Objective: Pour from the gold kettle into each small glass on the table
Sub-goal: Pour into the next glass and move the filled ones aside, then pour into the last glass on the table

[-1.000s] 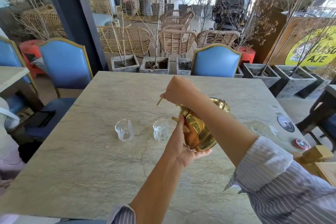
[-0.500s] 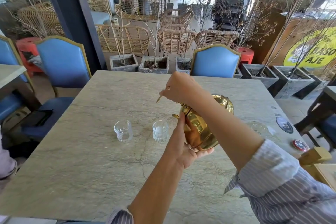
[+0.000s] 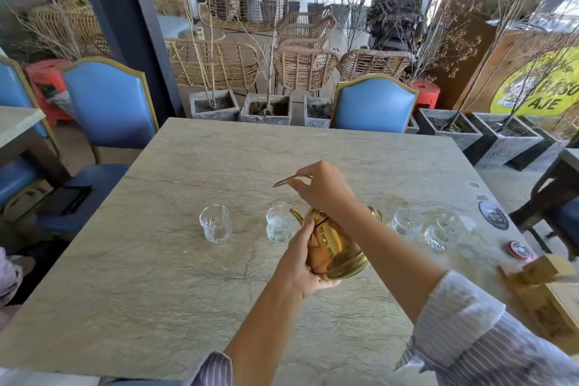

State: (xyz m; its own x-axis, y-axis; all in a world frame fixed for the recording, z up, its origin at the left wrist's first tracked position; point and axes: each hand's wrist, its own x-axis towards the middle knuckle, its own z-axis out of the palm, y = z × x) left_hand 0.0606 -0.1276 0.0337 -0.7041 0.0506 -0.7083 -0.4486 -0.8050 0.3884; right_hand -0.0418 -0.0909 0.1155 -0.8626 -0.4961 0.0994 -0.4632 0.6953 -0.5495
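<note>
Stone table: gold kettle gripped btwn left hand under & right hand clamped on handle.

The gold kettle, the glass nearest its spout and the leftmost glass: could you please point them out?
gold kettle point(image 3: 340, 255), head view, on its shiny belly.
glass nearest the spout point(image 3: 278, 227), head view, on its ribbed side.
leftmost glass point(image 3: 215, 224), head view, on its side wall.

blue chair far side | stone planters behind | red round coaster right edge
</note>
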